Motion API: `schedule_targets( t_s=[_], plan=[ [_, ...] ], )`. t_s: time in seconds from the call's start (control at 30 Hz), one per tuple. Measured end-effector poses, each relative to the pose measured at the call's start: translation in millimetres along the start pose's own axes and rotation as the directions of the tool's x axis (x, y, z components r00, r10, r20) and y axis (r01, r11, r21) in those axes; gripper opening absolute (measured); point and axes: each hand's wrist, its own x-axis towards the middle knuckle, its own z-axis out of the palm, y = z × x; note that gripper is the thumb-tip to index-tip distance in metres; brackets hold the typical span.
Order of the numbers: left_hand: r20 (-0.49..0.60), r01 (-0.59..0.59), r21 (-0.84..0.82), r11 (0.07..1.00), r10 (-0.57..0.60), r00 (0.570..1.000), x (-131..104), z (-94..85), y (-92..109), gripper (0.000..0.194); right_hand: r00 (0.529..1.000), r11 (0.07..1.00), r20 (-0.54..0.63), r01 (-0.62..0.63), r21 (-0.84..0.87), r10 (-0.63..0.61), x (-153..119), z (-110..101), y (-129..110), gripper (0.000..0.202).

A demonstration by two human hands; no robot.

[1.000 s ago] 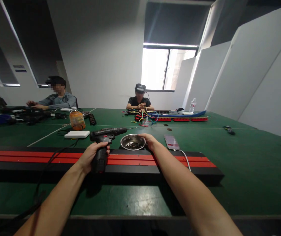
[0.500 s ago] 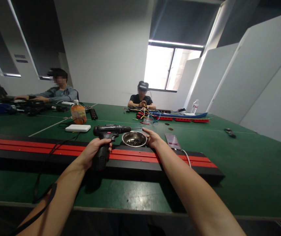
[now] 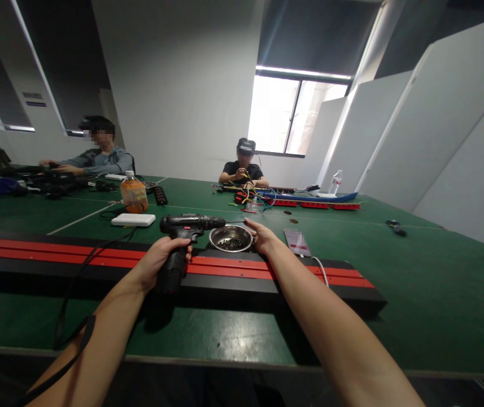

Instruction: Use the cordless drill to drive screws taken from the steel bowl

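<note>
My left hand (image 3: 166,254) is wrapped round the handle of a black cordless drill (image 3: 184,226), its thumb near the trigger. The drill lies level, and its long thin bit points right above a round metal bowl (image 3: 231,229). Small dark pieces that look like screws lie in the bowl. Just right of the bowl is my right hand (image 3: 262,236), its thumb stretched toward the tip of the bit and apart from the other fingers. I cannot tell whether it touches the bit or the rim. Beneath both hands runs a long black bar with red strips (image 3: 220,268).
On the green table (image 3: 428,282) are a white power bank (image 3: 134,220), an orange drink bottle (image 3: 134,195) and a phone (image 3: 297,242) with a white cable. A black cable crosses the bar at left. Two people sit across the table, one behind coloured wires (image 3: 250,198).
My hands, the drill and the bowl keep nearly the same places. Across the table, the person by the wires has raised one hand. The person at left has shifted their hands.
</note>
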Motion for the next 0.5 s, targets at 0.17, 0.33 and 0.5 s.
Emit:
schedule_targets(
  t_s=[0.17, 0.33, 0.5],
  plan=[
    [0.001, 0.002, -0.001, 1.000, -0.002, 1.000, 0, -0.1, 0, 0.021, 1.000, 1.000, -0.019, 0.016, -0.009, -0.017, -1, 1, 1, 0.020],
    [0.014, -0.007, 0.024, 1.000, 0.006, 1.000, 2, -3.0, 0, 0.023, 0.998, 0.999, 0.020, 0.054, -0.006, -0.054, 6, -1, 2, 0.018],
    [0.011, -0.033, 0.064, 0.997, 0.033, 0.999, 3, -4.2, -3, 0.024, 0.998, 0.998, 0.006, 0.056, -0.037, -0.055, 11, -3, 2, 0.017]
  ],
)
